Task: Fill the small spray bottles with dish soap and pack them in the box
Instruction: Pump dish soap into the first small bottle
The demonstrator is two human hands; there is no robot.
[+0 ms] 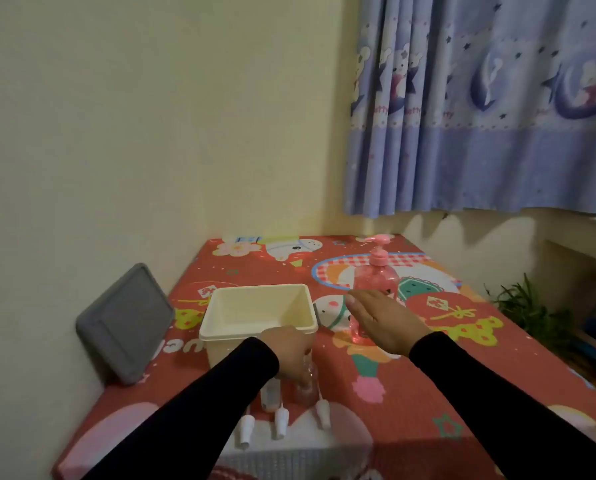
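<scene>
A cream plastic box (220, 327) stands open and empty on the red patterned table. In front of it, my left hand (288, 351) grips the top of a small clear spray bottle (306, 389) standing upright. Another small bottle (269, 396) stands beside it, partly hidden by my left sleeve. Three white spray caps (281, 419) lie on the table nearer to me. A pink pump bottle of dish soap (376, 275) stands right of the box. My right hand (383, 320) hovers flat in front of its lower half, fingers apart, holding nothing.
A grey lid (125, 322) leans against the wall left of the box. The table sits in a room corner, with a blue curtain (480, 105) behind and a green plant (528, 306) beyond the table's right edge.
</scene>
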